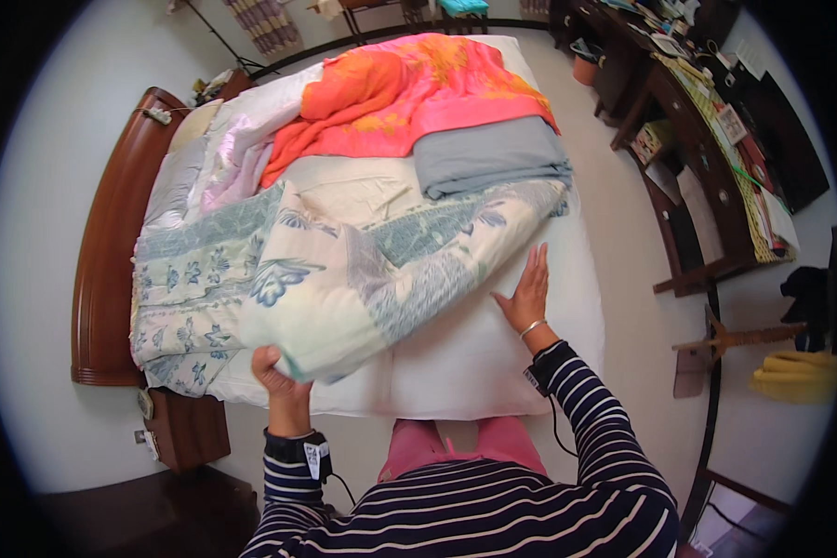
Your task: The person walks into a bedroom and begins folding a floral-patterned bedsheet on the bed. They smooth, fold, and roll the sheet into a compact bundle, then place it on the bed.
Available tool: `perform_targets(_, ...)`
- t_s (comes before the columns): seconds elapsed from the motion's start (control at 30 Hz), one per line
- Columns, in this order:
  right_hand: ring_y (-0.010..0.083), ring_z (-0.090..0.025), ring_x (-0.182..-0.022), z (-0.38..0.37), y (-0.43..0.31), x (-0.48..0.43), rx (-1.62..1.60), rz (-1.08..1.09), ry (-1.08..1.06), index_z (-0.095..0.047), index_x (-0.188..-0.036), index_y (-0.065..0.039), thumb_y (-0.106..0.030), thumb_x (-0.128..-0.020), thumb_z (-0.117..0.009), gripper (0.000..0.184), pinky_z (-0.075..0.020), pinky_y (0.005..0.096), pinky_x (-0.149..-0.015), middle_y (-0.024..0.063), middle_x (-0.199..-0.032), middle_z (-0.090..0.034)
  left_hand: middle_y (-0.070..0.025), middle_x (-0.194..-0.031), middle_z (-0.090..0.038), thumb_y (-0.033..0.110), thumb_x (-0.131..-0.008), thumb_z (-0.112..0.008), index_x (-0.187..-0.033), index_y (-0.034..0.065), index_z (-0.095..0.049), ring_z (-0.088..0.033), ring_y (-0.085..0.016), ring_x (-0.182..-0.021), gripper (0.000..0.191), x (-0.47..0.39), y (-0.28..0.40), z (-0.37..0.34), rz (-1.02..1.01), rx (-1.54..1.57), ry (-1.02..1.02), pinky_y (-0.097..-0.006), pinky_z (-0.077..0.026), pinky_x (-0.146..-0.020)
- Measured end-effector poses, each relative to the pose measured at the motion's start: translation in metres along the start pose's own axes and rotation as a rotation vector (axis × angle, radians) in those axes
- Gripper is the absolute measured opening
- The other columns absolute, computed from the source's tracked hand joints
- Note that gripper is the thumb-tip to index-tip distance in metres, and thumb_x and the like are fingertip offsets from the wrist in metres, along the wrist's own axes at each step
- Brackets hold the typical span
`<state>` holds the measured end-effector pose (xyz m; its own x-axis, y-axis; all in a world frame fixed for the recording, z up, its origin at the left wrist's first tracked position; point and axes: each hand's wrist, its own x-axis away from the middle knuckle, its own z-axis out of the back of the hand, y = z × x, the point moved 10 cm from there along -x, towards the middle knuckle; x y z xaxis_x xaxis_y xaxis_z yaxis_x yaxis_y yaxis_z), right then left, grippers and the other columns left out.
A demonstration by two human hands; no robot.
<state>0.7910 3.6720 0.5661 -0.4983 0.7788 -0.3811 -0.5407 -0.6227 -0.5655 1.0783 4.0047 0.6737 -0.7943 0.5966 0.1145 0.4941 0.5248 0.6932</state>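
Observation:
A floral quilt [307,307] in white, green and blue lies partly folded over itself across the near half of the bed. At its near corner my left hand [279,376] grips the edge, thumb up, and lifts it off the mattress. My right hand [528,293], wearing a bangle, is open with the fingers pointing away from me, just right of the quilt's folded edge. Beneath it is the white sheet [474,370]; whether the palm touches it I cannot tell. A folded grey blanket [488,153] lies beyond the quilt, next to a rumpled red-orange comforter [418,91].
On the left rises a wooden headboard [111,265], with a bedside cabinet [188,429] near its foot. Pillows [174,181] lie along it. A dark desk [711,167] with drawers lines the right wall, past a strip of floor [628,230]. A bin [586,63] stands farther back.

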Motion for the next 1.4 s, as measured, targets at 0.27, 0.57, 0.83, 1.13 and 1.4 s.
perform_targets(0.27,0.0402,-0.063,-0.087,0.004,-0.058,-0.082,-0.348,0.176,-0.326,-0.063,-0.092,-0.008,-0.012,-0.074,-0.068,0.02,-0.0508,0.045,-0.073,0.0178,-0.089,-0.067,-0.0202,-0.129,-0.055,0.036,-0.082,-0.055,-0.132,-0.0022,-0.045,-0.058,-0.033,-0.113,0.064,-0.001,0.184,-0.064,-0.529,-0.395,-0.178,-0.0493,-0.05,-0.095)
perform_targets(0.57,0.0257,-0.068,-0.089,0.269,-0.062,0.033,-0.408,0.129,-0.279,-0.067,-0.104,0.005,-0.005,-0.082,-0.068,0.024,-0.0521,0.0341,-0.078,0.0176,-0.096,-0.069,-0.0099,-0.111,-0.063,0.038,-0.09,-0.062,-0.117,0.0084,-0.06,-0.06,-0.025,-0.102,0.04,-0.18,0.085,-0.35,-0.359,-0.262,-0.647,-0.0405,-0.049,-0.093)
perform_targets(0.83,0.0138,-0.057,-0.086,0.264,0.155,0.111,-0.581,-0.668,0.048,-0.064,-0.107,0.007,-0.026,-0.093,-0.064,0.035,-0.0475,0.03,-0.076,0.0053,-0.094,-0.065,-0.0113,-0.135,-0.054,0.037,-0.078,-0.076,-0.133,0.0135,-0.055,-0.042,-0.03,-0.131,0.064,-0.113,-0.301,-0.418,0.16,-0.793,-0.885,-0.0432,-0.038,-0.107)
perform_targets(1.13,0.0305,-0.067,-0.083,0.106,0.336,0.262,-0.089,-1.013,-0.393,-0.065,-0.097,0.013,-0.046,-0.082,-0.068,0.06,-0.0509,0.0414,-0.076,0.0243,-0.09,-0.069,0.0008,-0.092,-0.063,0.036,-0.09,-0.064,-0.108,0.0108,-0.066,-0.059,-0.008,-0.087,0.031,0.058,-0.328,0.047,0.915,-0.909,-0.248,-0.0254,-0.047,-0.072)
perform_targets(1.4,0.0374,-0.058,-0.096,0.07,0.269,0.162,0.391,-0.433,-0.211,-0.058,-0.118,-0.002,-0.018,-0.076,-0.071,0.046,-0.0493,0.0426,-0.087,0.0199,-0.101,-0.059,-0.003,-0.1,-0.066,0.03,-0.093,-0.06,-0.108,0.0113,-0.061,-0.063,-0.014,-0.087,0.024,0.109,-0.228,0.206,0.854,-0.752,0.371,-0.0283,-0.05,-0.072)
